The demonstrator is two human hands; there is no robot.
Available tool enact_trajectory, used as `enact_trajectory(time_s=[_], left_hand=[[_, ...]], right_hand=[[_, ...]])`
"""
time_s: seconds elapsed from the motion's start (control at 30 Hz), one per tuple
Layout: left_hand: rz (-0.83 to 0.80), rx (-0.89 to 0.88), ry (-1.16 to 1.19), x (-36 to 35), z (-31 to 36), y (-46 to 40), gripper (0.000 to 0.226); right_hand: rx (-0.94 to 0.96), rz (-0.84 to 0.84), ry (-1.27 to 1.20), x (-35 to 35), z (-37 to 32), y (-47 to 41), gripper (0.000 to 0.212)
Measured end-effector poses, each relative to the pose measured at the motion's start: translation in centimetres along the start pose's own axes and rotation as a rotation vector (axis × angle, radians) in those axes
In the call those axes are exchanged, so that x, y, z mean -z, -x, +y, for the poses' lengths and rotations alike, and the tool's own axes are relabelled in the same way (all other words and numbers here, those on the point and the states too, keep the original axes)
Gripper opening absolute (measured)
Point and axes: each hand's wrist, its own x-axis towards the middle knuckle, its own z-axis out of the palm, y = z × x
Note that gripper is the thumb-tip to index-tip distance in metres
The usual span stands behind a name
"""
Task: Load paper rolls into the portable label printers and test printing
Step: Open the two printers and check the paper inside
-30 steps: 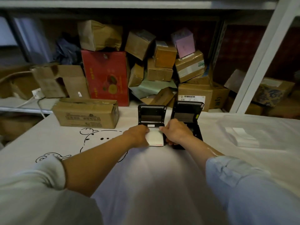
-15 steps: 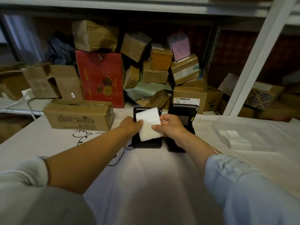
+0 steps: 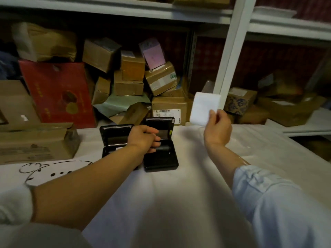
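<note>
Since the earlier frame, the white paper pack (image 3: 204,109) has been lifted away from the printers and carried up to the right, held now by one hand only. The right hand (image 3: 217,129) is raised above the desk (image 3: 161,203), its thumb and fingers pinching the pack's lower edge. The left hand (image 3: 144,138) is lowered with curled fingers into the open paper bay of the right printer (image 3: 161,158); whether anything is gripped there cannot be told. The left printer (image 3: 114,138) is seen just beside it, partly hidden by the left forearm. Both black printers lie on the white-covered desk with lids raised. A long cardboard box (image 3: 35,142) rests at the desk's left. Behind, stacked cartons (image 3: 132,77) and a red box (image 3: 57,92) fill the shelf (image 3: 232,51).
</note>
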Motion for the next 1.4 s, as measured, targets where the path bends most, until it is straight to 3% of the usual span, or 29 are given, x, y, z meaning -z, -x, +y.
enact_trajectory(time_s=[0.07,0.13,0.3,0.43,0.53,0.63,0.7,0.77,0.93,1.03,1.17,1.3,1.4], left_hand=[[-0.084,-0.027,-0.035,-2.3,0.4,-0.4,0.021],[-0.147,-0.035,-0.067,-4.3,0.5,-0.8,0.024],[-0.209,0.022,-0.123,-7.3,-0.2,-2.1,0.025],[-0.239,0.058,-0.144,-8.2,-0.7,-2.9,0.023],[-0.257,0.070,-0.163,-8.3,-1.0,-2.9,0.022],[-0.264,0.071,-0.169,-8.1,-1.2,-2.8,0.021],[-0.259,0.067,-0.163,-7.8,-1.3,-2.7,0.022],[-0.252,0.064,-0.164,-7.6,-1.3,-2.5,0.022],[-0.248,0.058,-0.172,-6.6,-1.4,-2.2,0.023],[-0.239,0.054,-0.166,-5.8,-1.5,-2.5,0.022],[-0.216,0.046,-0.154,-5.0,-1.5,-2.8,0.021],[-0.204,0.021,-0.170,-3.5,-1.2,-2.8,0.023],[-0.190,-0.025,-0.237,-1.5,-1.5,-2.4,0.019]], right_hand=[[-0.055,0.055,0.126,1.2,2.2,-2.6,0.029],[-0.113,0.007,0.246,2.0,4.5,-4.6,0.030],[-0.267,-0.413,0.441,1.9,8.4,-7.9,0.023],[-0.215,-0.655,0.723,0.6,9.2,-8.5,0.043],[-0.078,-0.621,0.946,-0.1,9.1,-7.8,0.047],[0.034,-0.566,0.805,-0.4,8.8,-7.1,0.030],[-0.004,-0.731,0.726,-0.8,8.4,-6.5,0.043],[-0.045,-0.850,0.798,-1.0,8.2,-5.9,0.060],[-0.024,-0.909,0.949,-0.4,7.9,-6.0,0.095],[0.045,-0.871,1.002,0.0,7.3,-6.0,0.072],[0.038,-0.701,1.014,0.3,6.5,-5.4,0.044],[0.288,-0.545,0.904,-1.2,5.3,-2.9,0.050],[0.255,-0.735,0.484,-2.7,3.2,0.9,0.063]])
